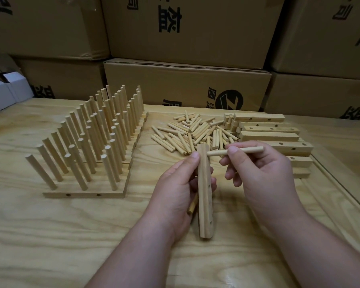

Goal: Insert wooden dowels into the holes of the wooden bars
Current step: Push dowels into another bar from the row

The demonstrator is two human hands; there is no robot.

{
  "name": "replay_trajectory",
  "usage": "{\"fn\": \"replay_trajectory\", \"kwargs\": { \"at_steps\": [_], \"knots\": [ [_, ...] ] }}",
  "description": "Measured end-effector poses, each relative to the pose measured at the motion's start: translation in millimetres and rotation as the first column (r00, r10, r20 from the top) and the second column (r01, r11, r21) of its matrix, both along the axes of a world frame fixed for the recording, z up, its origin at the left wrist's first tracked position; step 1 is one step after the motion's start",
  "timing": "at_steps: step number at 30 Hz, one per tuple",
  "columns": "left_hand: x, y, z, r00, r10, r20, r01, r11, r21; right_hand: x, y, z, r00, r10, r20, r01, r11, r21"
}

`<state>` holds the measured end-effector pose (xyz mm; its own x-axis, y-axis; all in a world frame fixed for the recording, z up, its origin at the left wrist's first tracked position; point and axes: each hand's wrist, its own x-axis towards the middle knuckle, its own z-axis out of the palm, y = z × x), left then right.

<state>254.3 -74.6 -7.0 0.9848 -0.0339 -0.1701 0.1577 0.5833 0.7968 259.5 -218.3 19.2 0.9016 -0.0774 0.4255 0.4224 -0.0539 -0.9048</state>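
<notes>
My left hand [175,188] grips a wooden bar [204,196] held upright on end, its holed face turned to the right. A second dowel [192,206] pokes out under my left palm. My right hand [260,173] pinches a dowel [235,151] lying level, its left tip touching the bar near the top. A loose heap of dowels [191,132] lies behind the hands. Stacked bars with holes [268,134] lie to the right of the heap.
At the left, several bars [83,194] lie side by side with dowels [92,138] standing upright in them. Cardboard boxes [187,84] wall off the back of the wooden table [71,235]. A white box [0,94] sits at the far left.
</notes>
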Motion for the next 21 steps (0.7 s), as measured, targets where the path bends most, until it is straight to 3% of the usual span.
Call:
{"fn": "replay_trajectory", "kwargs": {
  "at_steps": [21],
  "knots": [
    [-1.9, 1.4, 0.1, 0.995, -0.057, 0.08, 0.047, 0.992, 0.117, 0.9, -0.4, 1.7, 0.999, -0.016, -0.039, 0.017, 1.0, 0.023]
  ]
}}
